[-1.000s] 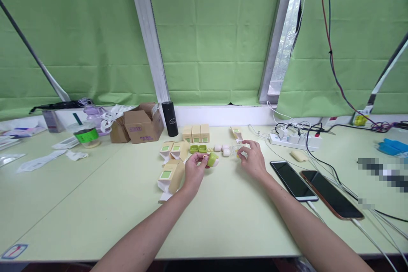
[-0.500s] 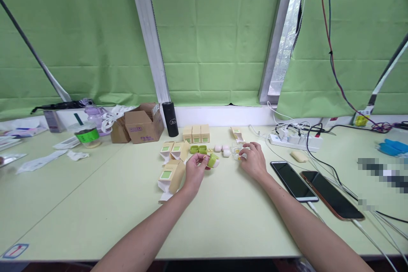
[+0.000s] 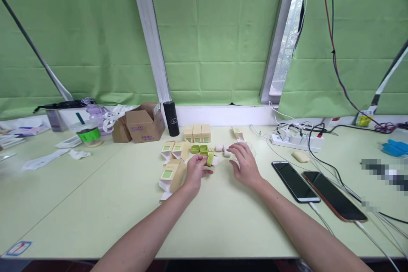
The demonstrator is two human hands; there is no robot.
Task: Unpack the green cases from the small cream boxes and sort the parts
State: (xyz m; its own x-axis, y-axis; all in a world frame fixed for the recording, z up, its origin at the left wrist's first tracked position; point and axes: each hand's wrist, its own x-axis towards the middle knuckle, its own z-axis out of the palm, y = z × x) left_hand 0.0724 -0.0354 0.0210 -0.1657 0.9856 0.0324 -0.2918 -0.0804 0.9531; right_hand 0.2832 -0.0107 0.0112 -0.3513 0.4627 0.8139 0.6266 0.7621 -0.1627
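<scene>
Pinched between thumb and fingers of my left hand is a small rounded green-and-white case; its exact kind is too small to tell. My right hand hovers to the right of it with fingers apart and nothing in them. Behind the hands lie small green square trays and a few pale pinkish-white rounded pieces, partly covered by the right fingertips. A clear plastic piece shows only in part beyond the right hand. Opened small cartons lie left of my left hand.
Three closed small boxes stand at the back, near a black tumbler and a cardboard box. A flattened carton lies behind the right hand. Two phones with cables and a power strip occupy the right side.
My right hand has left the clear plastic pieces and moved left toward the left hand, its fingers opening. The left hand still grips the green-and-white case, now turned slightly.
</scene>
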